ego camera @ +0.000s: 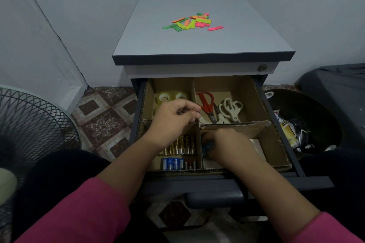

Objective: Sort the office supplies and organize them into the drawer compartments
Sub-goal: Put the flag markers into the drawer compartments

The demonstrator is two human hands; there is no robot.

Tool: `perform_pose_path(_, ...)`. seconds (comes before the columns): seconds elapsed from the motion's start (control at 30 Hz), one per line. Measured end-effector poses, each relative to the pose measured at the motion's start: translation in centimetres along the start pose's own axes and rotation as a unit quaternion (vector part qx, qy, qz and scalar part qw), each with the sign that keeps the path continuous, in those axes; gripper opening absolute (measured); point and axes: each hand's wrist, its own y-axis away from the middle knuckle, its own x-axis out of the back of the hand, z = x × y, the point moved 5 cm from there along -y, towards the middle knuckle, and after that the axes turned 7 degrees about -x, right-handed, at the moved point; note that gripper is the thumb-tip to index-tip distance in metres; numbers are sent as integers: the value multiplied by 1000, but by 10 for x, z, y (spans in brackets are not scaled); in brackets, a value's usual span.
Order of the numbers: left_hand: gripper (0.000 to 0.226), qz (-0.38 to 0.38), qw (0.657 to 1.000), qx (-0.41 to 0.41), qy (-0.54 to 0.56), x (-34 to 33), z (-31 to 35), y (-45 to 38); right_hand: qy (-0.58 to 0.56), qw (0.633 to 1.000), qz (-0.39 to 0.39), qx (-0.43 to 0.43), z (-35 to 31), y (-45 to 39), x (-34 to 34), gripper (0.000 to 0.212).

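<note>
Atop the cabinet (201, 41), neon sticky strips (192, 22) lie jumbled: green, yellow, pink, orange.

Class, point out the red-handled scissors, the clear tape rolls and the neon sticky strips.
Red-handled scissors (205, 99): head view, on a handle loop.
Clear tape rolls (164, 97): head view, left roll's rim.
Neon sticky strips (203, 22): head view, pile's middle.

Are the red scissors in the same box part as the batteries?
No, the red scissors lie in the back right compartment, the batteries in the front left.

Both forearms reach forward, the left hand (173, 117) loosely curled with fingers bent, the right hand (227, 146) turned palm-down, fingers hidden.
</note>
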Motion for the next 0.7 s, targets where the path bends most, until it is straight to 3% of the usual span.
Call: perform_pose_path(0.7,19,-2,1000,-3,-12,0,0,1,-28,1000,0,14,2,-7,-9,28)
